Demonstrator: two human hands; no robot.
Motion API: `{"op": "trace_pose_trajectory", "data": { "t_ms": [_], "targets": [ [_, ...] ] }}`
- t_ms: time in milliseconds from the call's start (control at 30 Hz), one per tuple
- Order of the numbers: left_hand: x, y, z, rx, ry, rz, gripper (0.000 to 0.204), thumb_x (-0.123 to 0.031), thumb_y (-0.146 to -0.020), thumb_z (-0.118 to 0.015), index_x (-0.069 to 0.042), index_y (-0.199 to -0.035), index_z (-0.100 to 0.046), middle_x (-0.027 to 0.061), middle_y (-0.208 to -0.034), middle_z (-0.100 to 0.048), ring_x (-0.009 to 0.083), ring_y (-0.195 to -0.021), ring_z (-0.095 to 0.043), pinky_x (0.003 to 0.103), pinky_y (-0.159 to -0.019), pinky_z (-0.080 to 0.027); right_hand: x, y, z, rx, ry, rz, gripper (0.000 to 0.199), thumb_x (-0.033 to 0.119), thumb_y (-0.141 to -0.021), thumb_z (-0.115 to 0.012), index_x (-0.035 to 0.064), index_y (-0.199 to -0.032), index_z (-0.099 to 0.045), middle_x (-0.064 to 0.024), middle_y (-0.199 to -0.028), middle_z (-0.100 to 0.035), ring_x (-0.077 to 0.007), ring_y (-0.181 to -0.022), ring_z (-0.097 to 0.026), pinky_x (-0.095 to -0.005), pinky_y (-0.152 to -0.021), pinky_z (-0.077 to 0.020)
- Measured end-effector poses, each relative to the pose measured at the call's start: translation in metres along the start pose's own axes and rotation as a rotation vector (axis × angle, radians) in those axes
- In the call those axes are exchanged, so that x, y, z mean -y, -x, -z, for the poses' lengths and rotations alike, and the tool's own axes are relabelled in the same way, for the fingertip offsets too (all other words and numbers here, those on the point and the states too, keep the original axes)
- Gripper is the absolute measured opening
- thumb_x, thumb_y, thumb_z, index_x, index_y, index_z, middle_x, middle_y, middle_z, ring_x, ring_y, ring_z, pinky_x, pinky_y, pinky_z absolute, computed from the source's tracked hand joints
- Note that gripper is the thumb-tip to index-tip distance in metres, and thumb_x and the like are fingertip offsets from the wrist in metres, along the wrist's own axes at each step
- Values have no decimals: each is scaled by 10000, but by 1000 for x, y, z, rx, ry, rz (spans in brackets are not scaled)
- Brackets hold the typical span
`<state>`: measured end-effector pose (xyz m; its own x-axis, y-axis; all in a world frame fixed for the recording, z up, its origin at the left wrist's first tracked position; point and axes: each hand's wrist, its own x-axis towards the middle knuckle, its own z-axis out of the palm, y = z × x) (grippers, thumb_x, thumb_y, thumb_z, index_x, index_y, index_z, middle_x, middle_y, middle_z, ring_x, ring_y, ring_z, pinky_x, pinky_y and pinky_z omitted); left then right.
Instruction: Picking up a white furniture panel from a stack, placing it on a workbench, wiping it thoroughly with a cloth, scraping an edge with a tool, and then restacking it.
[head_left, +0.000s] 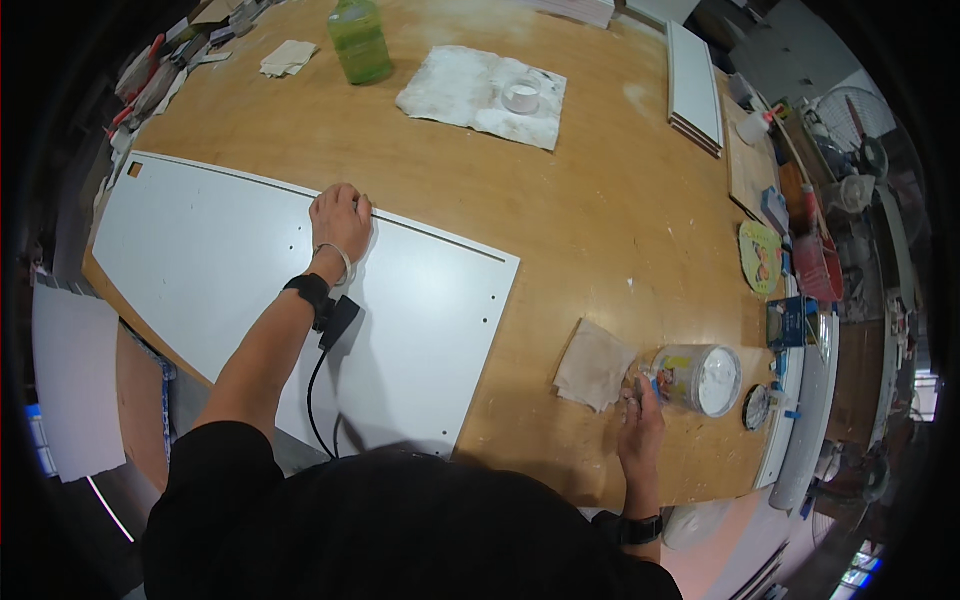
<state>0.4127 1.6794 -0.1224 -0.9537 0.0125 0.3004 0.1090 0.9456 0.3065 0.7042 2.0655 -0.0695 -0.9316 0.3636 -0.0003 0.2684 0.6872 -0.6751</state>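
A long white board (220, 270) with a thin groove and small holes lies across the wooden table (560, 210). My left hand (341, 220) rests at the board's far edge, fingers curled over it beside the groove. At the right, my right hand (640, 420) holds the base of a clear jar (695, 380) of white paste lying on its side, its open mouth facing right. A stained rag (594, 365) sits just left of the jar. The jar's lid (757, 407) lies to the right of it.
A green bottle (359, 40) stands at the back. A dirty white cloth (483, 95) with a small round tub (521, 96) lies beside it. White panels (693, 85) are stacked back right. Tools and clutter fill the right shelf (800, 270). Another white sheet (75, 380) lies lower left.
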Motion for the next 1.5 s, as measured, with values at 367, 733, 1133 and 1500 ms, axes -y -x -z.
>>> {"op": "trace_pose_trajectory", "data": {
  "t_ms": [367,733,1133,1500],
  "targets": [
    [-162,71,-24,307,237,-245,572,-404,-671,-666,-40,-1092,-533,196,-1233,-399,329,-1218,-303,444,-1049,-161,-51,57,5,-266,178,169,376,-67,-784,-478,59,-1130,-552,-164,-963,-581,-322,-848,-564,-379,-756,-448],
    [-146,103,-6,332,143,-255,776,-411,-694,-647,-5,-1290,-359,247,-1372,-249,375,-1328,-134,462,-1088,-87,-64,62,29,-192,326,57,348,11,-746,-593,98,-1083,-581,-96,-954,-583,-271,-907,-536,-386,-842,-366],
    [36,105,56,318,-164,-104,614,-407,-849,-509,-103,-1354,-338,160,-1434,-238,310,-1348,-162,477,-1087,-84,5,28,-11,-133,168,178,260,40,-797,-551,61,-1054,-587,-142,-909,-588,-318,-814,-562,-383,-714,-460],
    [73,103,72,255,-187,-63,563,-412,-877,-446,-116,-1345,-349,134,-1424,-267,280,-1350,-169,455,-1099,-93,53,-19,-94,-242,514,-15,548,283,-776,-622,-3,-1206,-440,-258,-1193,-452,-395,-1115,-419,-438,-954,-328]
  ]
}}
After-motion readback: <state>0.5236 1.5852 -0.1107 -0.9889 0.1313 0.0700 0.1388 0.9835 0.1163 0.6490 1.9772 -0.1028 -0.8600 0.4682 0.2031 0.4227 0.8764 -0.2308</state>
